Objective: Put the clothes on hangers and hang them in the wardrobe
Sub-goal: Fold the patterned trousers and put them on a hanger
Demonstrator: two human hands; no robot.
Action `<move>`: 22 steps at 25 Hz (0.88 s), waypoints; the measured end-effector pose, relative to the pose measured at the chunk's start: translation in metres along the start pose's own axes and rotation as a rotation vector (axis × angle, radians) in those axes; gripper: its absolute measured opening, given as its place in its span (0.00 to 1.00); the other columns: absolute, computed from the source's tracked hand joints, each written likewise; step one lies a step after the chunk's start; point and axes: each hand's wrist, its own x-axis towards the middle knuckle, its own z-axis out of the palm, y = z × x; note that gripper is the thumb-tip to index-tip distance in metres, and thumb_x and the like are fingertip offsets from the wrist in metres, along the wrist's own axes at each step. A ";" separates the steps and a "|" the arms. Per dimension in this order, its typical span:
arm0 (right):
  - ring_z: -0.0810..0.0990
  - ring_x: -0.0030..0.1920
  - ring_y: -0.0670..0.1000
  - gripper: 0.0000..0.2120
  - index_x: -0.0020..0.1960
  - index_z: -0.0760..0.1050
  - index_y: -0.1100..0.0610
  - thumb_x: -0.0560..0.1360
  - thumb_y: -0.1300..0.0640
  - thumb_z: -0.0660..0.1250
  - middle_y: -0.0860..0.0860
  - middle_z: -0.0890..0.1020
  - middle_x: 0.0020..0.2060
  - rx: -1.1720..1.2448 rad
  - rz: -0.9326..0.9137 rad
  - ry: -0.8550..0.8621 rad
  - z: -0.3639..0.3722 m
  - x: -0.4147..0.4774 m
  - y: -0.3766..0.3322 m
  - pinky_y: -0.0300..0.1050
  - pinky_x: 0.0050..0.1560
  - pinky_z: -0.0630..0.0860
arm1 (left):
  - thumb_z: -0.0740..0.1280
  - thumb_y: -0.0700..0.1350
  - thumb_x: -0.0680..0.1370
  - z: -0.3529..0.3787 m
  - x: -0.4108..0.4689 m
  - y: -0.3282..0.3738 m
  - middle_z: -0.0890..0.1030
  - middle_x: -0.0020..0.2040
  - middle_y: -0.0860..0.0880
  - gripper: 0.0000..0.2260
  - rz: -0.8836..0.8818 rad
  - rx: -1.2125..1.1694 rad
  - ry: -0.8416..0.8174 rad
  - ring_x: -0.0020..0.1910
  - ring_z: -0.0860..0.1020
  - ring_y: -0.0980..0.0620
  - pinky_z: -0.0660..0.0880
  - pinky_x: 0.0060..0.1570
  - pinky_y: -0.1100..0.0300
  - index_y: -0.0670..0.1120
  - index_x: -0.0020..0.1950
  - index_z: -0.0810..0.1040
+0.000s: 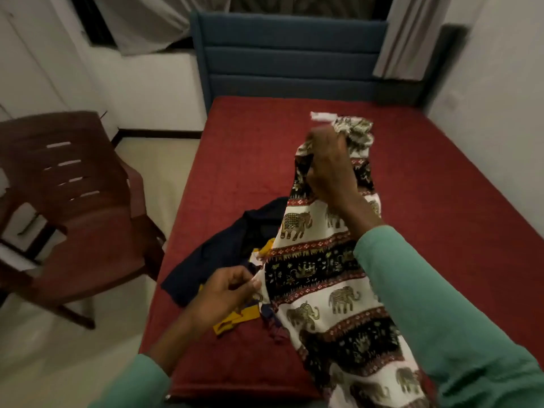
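An elephant-print garment [321, 278] in white, black and red hangs over the red bed [235, 178], lifted at its top. My right hand [329, 166] grips its bunched upper end, raised above the mattress. My left hand [226, 290] pinches the garment's left edge lower down, fingers curled. Under and beside it lie a dark navy garment [223, 254] and a yellow piece of clothing [235, 318] on the bed. No hanger or wardrobe shows in this view.
A brown plastic chair [73, 207] stands on the floor left of the bed. The blue headboard [288, 54] and curtains are at the back. A small white item [322, 116] lies on the bed beyond my right hand.
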 end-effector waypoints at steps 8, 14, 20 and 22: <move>0.71 0.54 0.59 0.25 0.63 0.70 0.59 0.68 0.70 0.68 0.57 0.73 0.59 -0.193 -0.321 -0.708 0.307 -0.012 -0.032 0.51 0.47 0.70 | 0.71 0.56 0.75 -0.103 0.077 -0.219 0.78 0.33 0.42 0.17 -0.336 -0.040 0.500 0.33 0.73 0.56 0.70 0.37 0.55 0.43 0.39 0.78; 0.70 0.68 0.63 0.32 0.75 0.65 0.56 0.74 0.64 0.70 0.59 0.65 0.74 -0.193 -0.440 -1.077 0.508 -0.008 -0.048 0.58 0.66 0.73 | 0.69 0.45 0.82 -0.158 0.143 -0.336 0.84 0.42 0.45 0.07 -0.628 -0.126 0.706 0.40 0.81 0.48 0.78 0.45 0.51 0.45 0.45 0.81; 0.78 0.59 0.56 0.17 0.66 0.76 0.60 0.78 0.60 0.66 0.59 0.77 0.62 0.282 0.352 -0.701 0.506 -0.099 -0.015 0.54 0.59 0.76 | 0.68 0.46 0.82 -0.158 0.163 -0.392 0.82 0.43 0.48 0.05 -0.793 -0.328 0.812 0.43 0.80 0.49 0.80 0.50 0.46 0.50 0.46 0.79; 0.80 0.49 0.53 0.09 0.55 0.79 0.59 0.79 0.55 0.65 0.55 0.81 0.49 0.277 0.623 -0.503 0.457 -0.153 0.005 0.54 0.51 0.77 | 0.67 0.47 0.81 -0.148 0.162 -0.394 0.82 0.48 0.47 0.02 -0.810 -0.406 0.900 0.46 0.81 0.49 0.79 0.50 0.48 0.51 0.53 0.76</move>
